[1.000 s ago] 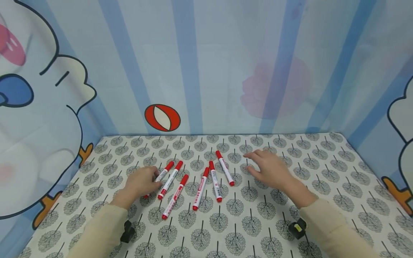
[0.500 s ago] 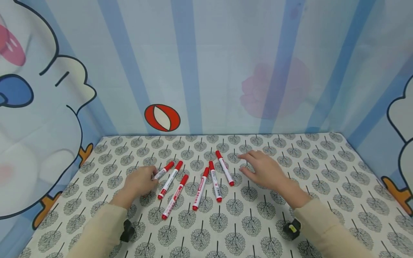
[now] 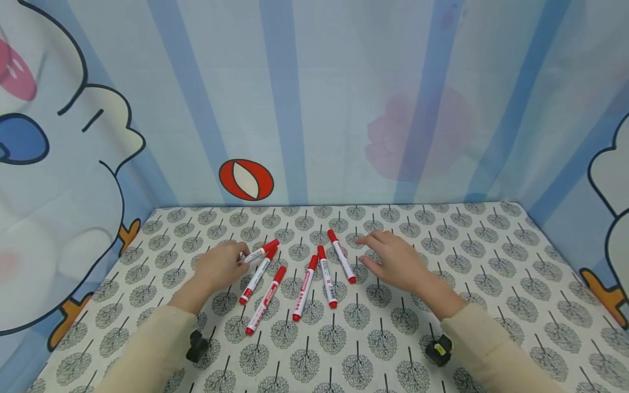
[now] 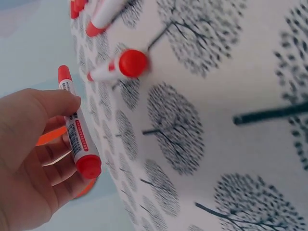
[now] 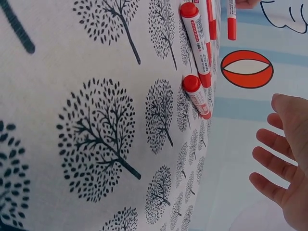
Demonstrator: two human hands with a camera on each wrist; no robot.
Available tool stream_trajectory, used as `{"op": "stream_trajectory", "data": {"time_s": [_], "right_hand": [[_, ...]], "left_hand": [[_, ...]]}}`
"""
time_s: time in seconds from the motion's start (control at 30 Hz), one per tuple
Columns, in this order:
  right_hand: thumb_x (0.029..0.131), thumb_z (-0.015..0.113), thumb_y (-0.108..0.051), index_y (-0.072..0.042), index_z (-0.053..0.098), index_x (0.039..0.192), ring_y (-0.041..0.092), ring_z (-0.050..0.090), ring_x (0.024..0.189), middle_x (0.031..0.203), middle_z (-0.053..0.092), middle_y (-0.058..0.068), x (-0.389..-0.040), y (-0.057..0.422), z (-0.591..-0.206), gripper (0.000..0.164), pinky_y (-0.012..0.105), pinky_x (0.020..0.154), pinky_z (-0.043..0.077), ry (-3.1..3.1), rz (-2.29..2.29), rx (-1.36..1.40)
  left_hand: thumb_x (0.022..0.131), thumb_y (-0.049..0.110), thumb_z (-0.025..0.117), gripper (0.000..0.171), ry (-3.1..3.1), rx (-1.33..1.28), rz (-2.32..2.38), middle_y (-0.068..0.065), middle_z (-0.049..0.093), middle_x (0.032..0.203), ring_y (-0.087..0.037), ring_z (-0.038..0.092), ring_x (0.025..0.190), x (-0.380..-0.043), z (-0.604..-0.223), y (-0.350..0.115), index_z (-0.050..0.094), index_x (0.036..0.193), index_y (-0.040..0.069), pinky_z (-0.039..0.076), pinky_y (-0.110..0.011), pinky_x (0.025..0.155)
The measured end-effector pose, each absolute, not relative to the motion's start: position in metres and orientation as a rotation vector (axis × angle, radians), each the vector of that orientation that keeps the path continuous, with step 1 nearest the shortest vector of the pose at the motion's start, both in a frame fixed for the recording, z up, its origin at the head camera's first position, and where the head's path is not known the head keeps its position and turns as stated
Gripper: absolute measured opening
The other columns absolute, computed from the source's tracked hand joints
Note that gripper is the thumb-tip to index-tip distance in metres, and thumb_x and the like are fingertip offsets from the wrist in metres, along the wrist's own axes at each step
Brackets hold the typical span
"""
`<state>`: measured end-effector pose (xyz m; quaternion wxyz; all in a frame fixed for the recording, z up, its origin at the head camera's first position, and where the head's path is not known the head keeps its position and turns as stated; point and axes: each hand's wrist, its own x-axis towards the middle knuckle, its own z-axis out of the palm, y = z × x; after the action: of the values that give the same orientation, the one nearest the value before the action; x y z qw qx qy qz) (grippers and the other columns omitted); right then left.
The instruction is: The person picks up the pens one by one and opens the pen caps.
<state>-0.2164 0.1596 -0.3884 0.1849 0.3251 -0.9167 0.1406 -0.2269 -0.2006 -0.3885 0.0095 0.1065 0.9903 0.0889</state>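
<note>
Pinching a red-capped marker [image 4: 79,132] above the tree-print cloth [image 3: 565,262], near five similar markers [image 3: 305,287], is the left hand [image 3: 223,265], the right hand [image 3: 395,261] holding nothing, fingers [image 5: 276,165] parted; the red-capped marker should prove light, stiff and smooth, best gripped mid-barrel.

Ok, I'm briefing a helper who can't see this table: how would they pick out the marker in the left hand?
On the tree-print tablecloth, find the person's left hand. Between its thumb and fingers is a white marker with red ends. It alone is held; the other five markers lie on the tablecloth.
</note>
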Motion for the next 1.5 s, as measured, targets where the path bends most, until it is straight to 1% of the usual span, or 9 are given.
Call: {"op": "stream_trajectory", "data": {"time_s": [0.3,0.5,0.6,0.77,0.93,1.03,1.13,1.27,1.5], "right_hand": [[0.084,0.065,-0.027,-0.012,0.061,0.115,0.019,0.06,0.094,0.105,0.063,0.004,-0.217,0.155,-0.39,0.034,0.036,0.081,0.05,-2.569,0.395,0.929],[0.084,0.065,-0.029,-0.013,0.061,0.115,0.02,0.059,0.1,0.108,0.063,0.004,-0.217,0.151,-0.391,0.035,0.037,0.084,0.05,-2.561,0.384,0.927],[0.085,0.065,-0.029,-0.014,0.061,0.116,0.02,0.059,0.099,0.108,0.063,0.003,-0.216,0.149,-0.39,0.035,0.036,0.084,0.05,-2.579,0.375,0.922],[0.085,0.064,-0.029,-0.014,0.06,0.117,0.019,0.059,0.097,0.107,0.062,0.002,-0.216,0.146,-0.389,0.036,0.035,0.083,0.05,-2.595,0.365,0.922],[0.086,0.063,-0.03,-0.015,0.06,0.118,0.019,0.06,0.097,0.109,0.062,0.002,-0.214,0.144,-0.388,0.035,0.036,0.081,0.05,-2.609,0.368,0.913],[0.087,0.062,-0.03,-0.015,0.059,0.118,0.019,0.06,0.097,0.109,0.062,0.002,-0.213,0.142,-0.388,0.035,0.036,0.082,0.05,-2.615,0.382,0.915],[0.087,0.062,-0.03,-0.015,0.06,0.118,0.019,0.06,0.097,0.109,0.062,0.002,-0.214,0.141,-0.39,0.034,0.035,0.081,0.05,-2.617,0.391,0.916],[0.087,0.062,-0.031,-0.016,0.06,0.117,0.018,0.06,0.094,0.107,0.062,0.0,-0.214,0.14,-0.391,0.033,0.035,0.079,0.05,-2.621,0.394,0.908],[0.086,0.063,-0.03,-0.017,0.061,0.115,0.017,0.061,0.089,0.105,0.062,0.0,-0.214,0.138,-0.391,0.032,0.033,0.076,0.051,-2.61,0.404,0.916]], "left_hand": [[0.081,0.018,0.065,0.018,3.166,0.58,0.206,0.0,0.057,0.082,-0.012,0.051,0.064,-0.223,-0.38,-0.174,0.065,0.098,0.014,0.039,-0.024,0.047],[0.08,0.021,0.067,0.019,3.174,0.704,0.188,0.002,0.058,0.083,-0.01,0.05,0.063,-0.218,-0.372,-0.153,0.065,0.099,0.017,0.038,-0.022,0.046],[0.081,0.02,0.067,0.018,3.172,0.75,0.197,0.002,0.059,0.086,-0.011,0.052,0.065,-0.215,-0.369,-0.144,0.065,0.098,0.018,0.038,-0.022,0.045],[0.082,0.019,0.064,0.018,3.171,0.808,0.196,0.003,0.06,0.089,-0.01,0.056,0.072,-0.212,-0.365,-0.132,0.066,0.099,0.02,0.041,-0.022,0.05],[0.082,0.02,0.065,0.018,3.178,0.896,0.192,0.004,0.057,0.085,-0.008,0.051,0.067,-0.212,-0.364,-0.123,0.066,0.1,0.02,0.041,-0.022,0.051],[0.081,0.021,0.066,0.018,3.176,0.935,0.198,0.005,0.054,0.082,-0.006,0.046,0.063,-0.211,-0.363,-0.117,0.067,0.099,0.019,0.038,-0.02,0.048],[0.081,0.022,0.066,0.018,3.184,0.957,0.185,0.006,0.052,0.079,-0.006,0.043,0.061,-0.211,-0.362,-0.111,0.067,0.099,0.021,0.036,-0.02,0.045],[0.081,0.024,0.067,0.017,3.208,0.989,0.17,0.006,0.052,0.078,-0.006,0.043,0.06,-0.211,-0.364,-0.104,0.066,0.097,0.024,0.035,-0.019,0.042],[0.08,0.026,0.07,0.018,3.213,1.026,0.17,0.006,0.054,0.079,-0.006,0.044,0.061,-0.211,-0.364,-0.095,0.066,0.097,0.023,0.036,-0.018,0.046]]}}
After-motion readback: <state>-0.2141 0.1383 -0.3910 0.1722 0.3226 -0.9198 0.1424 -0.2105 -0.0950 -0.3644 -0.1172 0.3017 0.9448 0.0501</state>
